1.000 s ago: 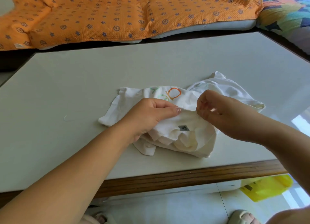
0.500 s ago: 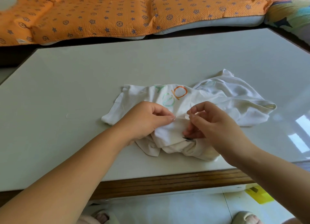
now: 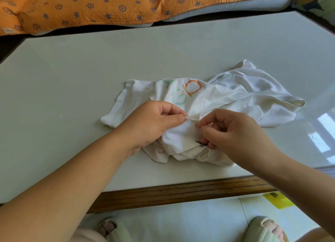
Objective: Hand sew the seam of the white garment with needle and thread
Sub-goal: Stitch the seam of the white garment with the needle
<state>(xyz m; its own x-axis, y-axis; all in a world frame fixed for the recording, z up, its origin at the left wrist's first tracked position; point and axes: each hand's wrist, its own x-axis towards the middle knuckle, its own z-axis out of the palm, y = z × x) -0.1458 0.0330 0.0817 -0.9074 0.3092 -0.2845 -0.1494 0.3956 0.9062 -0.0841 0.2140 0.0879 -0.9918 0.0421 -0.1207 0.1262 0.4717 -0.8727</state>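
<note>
Table (image 3: pixel 90 69): pale top, fills the middle of the view, with a wooden edge at 6 o'clock. Quilt (image 3: pixel 90 6): orange with blue stars, runs along the top from 10 to 1 o'clock, beyond the table. Garment (image 3: pixel 235 97): white, lies crumpled on the table just right of centre, shows green and orange printed letters facing up, bunches into folds toward 6 o'clock. Left hand (image 3: pixel 154 122): comes in from 7 o'clock, rests on the garment's 9 o'clock half, pinches a fold of the seam between thumb and forefinger. Right hand (image 3: pixel 233 133): comes in from 4 o'clock, sits on the cloth just beside the left, curls its fingers, closes thumb and forefinger tight on the needle (image 3: pixel 196 123). Slippers (image 3: pixel 117 231): pale green, stand on the floor at 7 and 5 o'clock, below the table edge. Yellow item (image 3: pixel 279 200): lies on the floor at 4 o'clock, too cut off to identify. Label (image 3: pixel 200 143): small, grey, sits on the garment by the right hand's lower fingers. Needle: thin, slants with its point toward 10 o'clock, meets the pinched fold near the left fingertips. Strand (image 3: pixel 62 117): faint loop, lies on the table at 9 o'clock of the garment, apart from it.
</note>
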